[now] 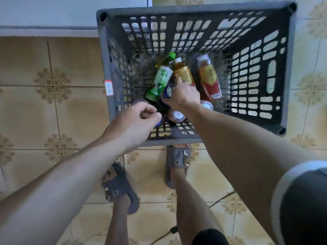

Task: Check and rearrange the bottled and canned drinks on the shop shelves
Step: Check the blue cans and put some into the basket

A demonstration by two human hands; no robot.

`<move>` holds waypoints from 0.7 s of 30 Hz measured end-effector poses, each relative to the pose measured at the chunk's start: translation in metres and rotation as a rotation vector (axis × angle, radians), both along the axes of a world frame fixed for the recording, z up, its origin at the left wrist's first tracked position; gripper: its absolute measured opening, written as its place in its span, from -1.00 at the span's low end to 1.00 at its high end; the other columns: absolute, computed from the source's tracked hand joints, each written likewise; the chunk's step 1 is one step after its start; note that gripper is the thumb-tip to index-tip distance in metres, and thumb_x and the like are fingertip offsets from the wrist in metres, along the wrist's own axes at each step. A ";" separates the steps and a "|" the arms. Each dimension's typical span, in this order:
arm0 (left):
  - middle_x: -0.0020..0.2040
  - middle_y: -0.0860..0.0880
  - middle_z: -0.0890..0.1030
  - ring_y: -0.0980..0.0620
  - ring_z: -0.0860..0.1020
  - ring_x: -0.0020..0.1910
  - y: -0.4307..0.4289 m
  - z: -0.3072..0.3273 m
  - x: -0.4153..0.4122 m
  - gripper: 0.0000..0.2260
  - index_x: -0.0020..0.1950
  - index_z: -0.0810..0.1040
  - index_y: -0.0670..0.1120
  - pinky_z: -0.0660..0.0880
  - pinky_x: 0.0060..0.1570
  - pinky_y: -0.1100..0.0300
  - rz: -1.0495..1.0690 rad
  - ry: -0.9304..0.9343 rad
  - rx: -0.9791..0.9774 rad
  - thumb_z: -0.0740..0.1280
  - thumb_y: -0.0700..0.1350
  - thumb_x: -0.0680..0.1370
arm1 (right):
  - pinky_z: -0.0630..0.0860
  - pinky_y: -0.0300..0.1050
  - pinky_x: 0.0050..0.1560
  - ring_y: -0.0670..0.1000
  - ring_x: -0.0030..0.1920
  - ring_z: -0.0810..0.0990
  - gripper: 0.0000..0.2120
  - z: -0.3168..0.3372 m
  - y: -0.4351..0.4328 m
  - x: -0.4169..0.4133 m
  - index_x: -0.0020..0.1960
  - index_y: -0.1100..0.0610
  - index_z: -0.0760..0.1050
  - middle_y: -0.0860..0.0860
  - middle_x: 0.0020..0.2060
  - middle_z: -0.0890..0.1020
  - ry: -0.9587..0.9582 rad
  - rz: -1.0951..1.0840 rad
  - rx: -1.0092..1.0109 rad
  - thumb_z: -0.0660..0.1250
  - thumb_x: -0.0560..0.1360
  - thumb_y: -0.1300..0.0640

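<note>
While the right hand (182,94) closes its grip round a clear blue-labelled bottle (167,91) low in the grey crate (194,12), a green bottle (160,80), an amber bottle (182,71) and a red-labelled bottle (209,80) lie beside it, caps toward the far wall, and the left hand (136,121) curls its fingers at the near wall, on what I cannot tell

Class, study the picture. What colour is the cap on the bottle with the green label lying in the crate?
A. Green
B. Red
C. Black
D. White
A: the green-label bottle, lying in the crate, ends in a bright green cap at its far end.
</note>
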State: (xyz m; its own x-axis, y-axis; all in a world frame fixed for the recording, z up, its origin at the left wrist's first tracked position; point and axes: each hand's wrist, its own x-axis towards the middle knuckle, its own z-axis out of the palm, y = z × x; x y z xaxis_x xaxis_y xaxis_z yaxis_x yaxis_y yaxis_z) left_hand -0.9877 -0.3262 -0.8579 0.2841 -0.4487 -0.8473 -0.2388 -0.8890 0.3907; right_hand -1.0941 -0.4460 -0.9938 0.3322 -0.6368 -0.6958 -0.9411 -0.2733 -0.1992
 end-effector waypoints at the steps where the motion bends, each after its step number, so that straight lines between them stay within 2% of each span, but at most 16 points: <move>1: -0.06 0.23 0.58 0.16 0.56 -0.01 0.006 -0.004 -0.001 -0.83 0.11 0.58 0.14 0.45 0.10 0.15 0.005 0.012 0.000 0.32 0.14 0.57 | 0.31 -0.02 -0.04 0.25 0.25 0.55 -0.37 -0.009 0.002 0.001 0.38 0.14 0.27 0.16 0.24 0.52 0.019 0.028 0.007 0.45 0.50 -0.14; 3: -0.09 0.24 0.58 0.17 0.58 -0.04 0.016 -0.006 0.001 -0.82 0.10 0.58 0.14 0.48 0.10 0.15 0.023 0.031 0.005 0.34 0.16 0.55 | 0.37 0.00 0.00 0.25 0.26 0.54 -0.41 -0.021 0.004 0.002 0.36 0.14 0.27 0.17 0.24 0.52 0.051 0.044 0.025 0.44 0.52 -0.11; 6: -0.09 0.24 0.62 0.10 0.63 0.01 0.032 -0.004 0.005 -0.83 0.05 0.58 0.18 0.52 0.19 0.04 0.064 0.041 0.036 0.34 0.19 0.53 | 0.43 0.03 0.12 0.23 0.25 0.54 -0.55 -0.023 0.006 -0.005 0.32 0.15 0.34 0.16 0.23 0.55 0.069 0.008 0.059 0.39 0.55 -0.01; 10: -0.03 0.25 0.60 0.09 0.60 0.08 0.046 0.022 0.005 -0.85 0.09 0.56 0.18 0.49 0.23 0.06 0.079 0.037 0.040 0.32 0.15 0.57 | 0.46 0.00 -0.06 0.19 0.06 0.58 -0.64 0.006 0.002 -0.013 0.27 0.13 0.42 0.12 0.07 0.60 0.069 -0.016 0.085 0.34 0.50 0.07; 12: -0.03 0.27 0.59 0.07 0.59 0.10 0.050 0.043 0.004 -0.85 0.09 0.55 0.18 0.49 0.20 0.09 0.064 0.020 0.043 0.32 0.16 0.56 | 0.51 0.00 -0.09 0.16 -0.03 0.58 -0.70 0.029 0.001 -0.015 0.21 0.13 0.45 0.08 -0.03 0.59 0.074 -0.017 0.083 0.33 0.50 0.09; 15: 0.00 0.26 0.59 0.09 0.59 0.08 0.054 0.087 0.002 -0.79 0.17 0.53 0.18 0.50 0.15 0.12 -0.022 -0.023 0.027 0.28 0.19 0.58 | 0.55 -0.02 -0.16 0.12 -0.12 0.61 -0.78 0.077 0.004 -0.016 0.12 0.14 0.50 0.08 -0.06 0.63 0.065 0.000 0.069 0.32 0.50 0.11; 19: 0.01 0.26 0.55 0.15 0.57 0.08 0.065 0.163 0.005 -0.74 0.25 0.47 0.18 0.51 0.15 0.14 -0.093 -0.020 -0.072 0.23 0.20 0.61 | 0.52 -0.07 -0.15 0.08 -0.11 0.60 -0.73 0.162 0.020 -0.011 0.20 0.08 0.48 0.04 -0.08 0.60 0.052 0.050 0.089 0.34 0.50 0.13; 21: 0.03 0.26 0.55 0.15 0.56 0.11 0.072 0.206 0.015 -0.74 0.27 0.46 0.19 0.51 0.15 0.15 -0.121 -0.036 -0.107 0.22 0.21 0.61 | 0.54 -0.06 -0.16 0.04 -0.15 0.60 -0.77 0.214 0.029 -0.002 0.17 0.09 0.50 0.01 -0.14 0.59 0.036 0.055 0.054 0.33 0.53 0.11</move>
State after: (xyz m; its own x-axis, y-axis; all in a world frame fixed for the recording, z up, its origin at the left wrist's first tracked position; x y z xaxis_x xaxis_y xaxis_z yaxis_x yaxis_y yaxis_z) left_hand -0.9725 -0.2544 -0.6521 0.2522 -0.5689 -0.7828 -0.3574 -0.8065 0.4710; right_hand -1.0961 -0.4170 -0.7795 0.3401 -0.5797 -0.7405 -0.9316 -0.3147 -0.1816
